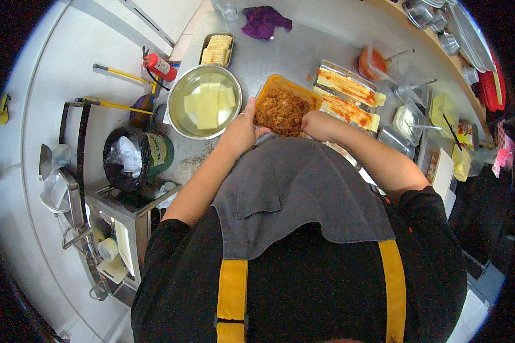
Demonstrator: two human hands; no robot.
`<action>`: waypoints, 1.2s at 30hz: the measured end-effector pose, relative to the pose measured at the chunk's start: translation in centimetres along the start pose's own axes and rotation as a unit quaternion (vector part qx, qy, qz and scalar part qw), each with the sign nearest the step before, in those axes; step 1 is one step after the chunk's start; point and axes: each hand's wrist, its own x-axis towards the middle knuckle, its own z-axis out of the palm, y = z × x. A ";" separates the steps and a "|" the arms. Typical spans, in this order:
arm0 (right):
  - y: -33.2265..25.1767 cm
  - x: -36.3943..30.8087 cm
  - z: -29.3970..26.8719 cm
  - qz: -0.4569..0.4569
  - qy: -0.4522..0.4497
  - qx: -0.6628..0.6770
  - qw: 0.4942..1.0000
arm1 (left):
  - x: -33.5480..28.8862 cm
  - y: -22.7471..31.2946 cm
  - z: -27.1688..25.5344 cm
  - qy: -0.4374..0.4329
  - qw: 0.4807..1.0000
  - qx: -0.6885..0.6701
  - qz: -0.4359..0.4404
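A rectangular orange-stained plastic container (289, 84) filled with reddish-brown ground meat filling (281, 110) sits just ahead of my apron. My left hand (243, 128) holds its near left corner, fingers along the side wall and thumb at the near edge. At the right edge my right hand (319, 126) is closed in a fist; whatever it grips is hidden. Left of the container, a round metal bowl (175, 122) holds flat pale pasta sheets (209, 104) in liquid. To the right, metal trays (324, 64) contain ridged pasta sheets (349, 84) streaked with red sauce.
Behind the bowl stands a small tray of ridged sheets (216, 50). A purple cloth (265, 23) lies at the back. Red sauce with a ladle (373, 63) and a tub of white cream (409, 120) stand at right. A lined bin (120, 168) is at left.
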 end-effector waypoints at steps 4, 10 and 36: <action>0.6 0.3 0.0 0.092 -0.018 0.184 0.978 | 0.1 -0.2 0.0 0.001 1.000 -0.004 0.005; -1.1 -0.8 0.6 0.238 -0.013 0.586 0.775 | -0.4 -0.6 0.4 0.032 0.999 -0.015 0.034; 2.3 0.7 -3.1 -0.040 0.299 -0.079 0.950 | 12.0 -0.7 -2.5 0.149 0.986 0.019 -0.075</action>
